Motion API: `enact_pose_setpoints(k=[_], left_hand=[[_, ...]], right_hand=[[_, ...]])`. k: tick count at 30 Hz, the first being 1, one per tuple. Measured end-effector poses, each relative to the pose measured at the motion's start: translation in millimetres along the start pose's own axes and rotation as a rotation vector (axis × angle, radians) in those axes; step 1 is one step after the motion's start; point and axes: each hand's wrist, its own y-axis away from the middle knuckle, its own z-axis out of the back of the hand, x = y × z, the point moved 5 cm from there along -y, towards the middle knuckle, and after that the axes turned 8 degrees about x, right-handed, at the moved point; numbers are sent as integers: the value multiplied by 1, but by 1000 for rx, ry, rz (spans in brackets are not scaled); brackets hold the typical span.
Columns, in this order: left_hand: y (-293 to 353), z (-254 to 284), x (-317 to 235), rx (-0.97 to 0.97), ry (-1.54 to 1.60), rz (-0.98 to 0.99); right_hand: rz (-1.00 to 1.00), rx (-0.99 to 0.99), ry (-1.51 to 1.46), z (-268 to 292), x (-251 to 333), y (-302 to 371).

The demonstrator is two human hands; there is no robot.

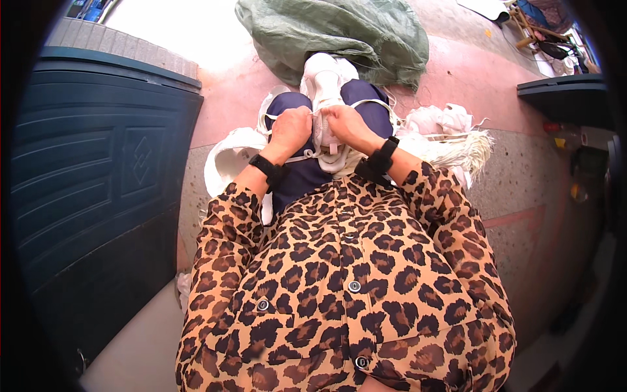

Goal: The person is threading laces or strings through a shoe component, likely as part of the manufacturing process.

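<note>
Between my knees lies a white shoe (326, 72), its toe pointing away and its opening toward me. My left hand (292, 129) is closed at the left side of the shoe's opening, fingertips pinched on a thin white shoelace (315, 114). On the other side, my right hand (353, 127) pinches at the same lacing, close to the left fingertips. A loose lace end hangs below the left hand, over my dark blue trousers (294, 185). What exactly sits between the fingertips is small and partly hidden.
More white shoe pieces (230, 157) rest by my left leg. A bundle of white laces (471, 151) and white pieces (439, 120) lie to my right. A green sack (339, 29) stands ahead on the floor. A dark blue panelled door (98, 150) stands at left.
</note>
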Motion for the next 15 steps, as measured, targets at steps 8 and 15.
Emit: enact_pose_setpoints(k=[8, 15], left_hand=[[5, -5, 1, -61, 26, 59], [3, -7, 2, -56, -14, 48]], right_hand=[[-82, 95, 18, -11, 2, -1], [193, 62, 430, -24, 16, -11]])
